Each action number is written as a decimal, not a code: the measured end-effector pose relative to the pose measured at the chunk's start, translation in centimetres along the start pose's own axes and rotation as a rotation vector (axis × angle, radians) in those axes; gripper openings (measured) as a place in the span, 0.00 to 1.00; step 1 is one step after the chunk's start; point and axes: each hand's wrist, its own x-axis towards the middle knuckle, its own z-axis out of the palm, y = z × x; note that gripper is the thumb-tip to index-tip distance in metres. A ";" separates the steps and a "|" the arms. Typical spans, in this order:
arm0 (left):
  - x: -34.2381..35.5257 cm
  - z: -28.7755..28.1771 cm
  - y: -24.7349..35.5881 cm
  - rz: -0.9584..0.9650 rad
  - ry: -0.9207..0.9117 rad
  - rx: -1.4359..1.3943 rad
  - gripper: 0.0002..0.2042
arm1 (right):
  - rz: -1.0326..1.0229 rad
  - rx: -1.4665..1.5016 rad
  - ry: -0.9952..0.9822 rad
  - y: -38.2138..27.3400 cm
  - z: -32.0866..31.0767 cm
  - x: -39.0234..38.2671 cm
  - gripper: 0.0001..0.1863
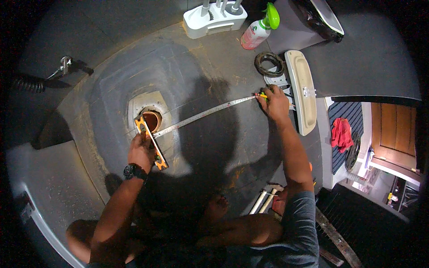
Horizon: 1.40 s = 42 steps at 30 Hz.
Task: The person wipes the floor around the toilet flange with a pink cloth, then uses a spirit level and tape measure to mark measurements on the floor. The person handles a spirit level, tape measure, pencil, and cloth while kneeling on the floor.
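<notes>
A short orange spirit level (152,144) lies tilted across the near edge of a round floor drain pipe (152,120). The fingers of my left hand (142,154) are closed around the level's left side. From beside the level, an extended steel measuring tape (203,115) runs over the dark floor up to the right. My right hand (275,103) pinches the tape's far end, where a small yellow-green part shows between the fingers; most of that part is hidden. Just right of this hand stands a long cream-coloured ceramic tank lid (300,91).
A black ring (269,64) lies beyond my right hand. Farther back are a pink-and-white spray bottle (257,33), a white brush holder (215,21) and a grey bin (295,27). Hammers (268,196) lie near my right knee. A wall valve (65,65) is at the left.
</notes>
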 end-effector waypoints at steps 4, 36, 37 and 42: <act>0.0 -0.2 0.2 0.004 0.000 0.026 0.23 | 0.043 0.000 -0.063 -0.2 -0.2 0.1 0.19; -0.7 0.1 0.6 -0.011 0.021 0.049 0.23 | -0.092 0.095 -0.091 1.7 -4.2 -4.4 0.21; -0.8 0.2 0.2 0.041 -0.016 0.138 0.27 | -0.102 0.112 -0.110 1.9 -4.6 -5.3 0.21; -0.8 1.2 -0.9 0.063 0.014 0.006 0.27 | -0.087 0.090 -0.105 2.0 -4.9 -8.5 0.21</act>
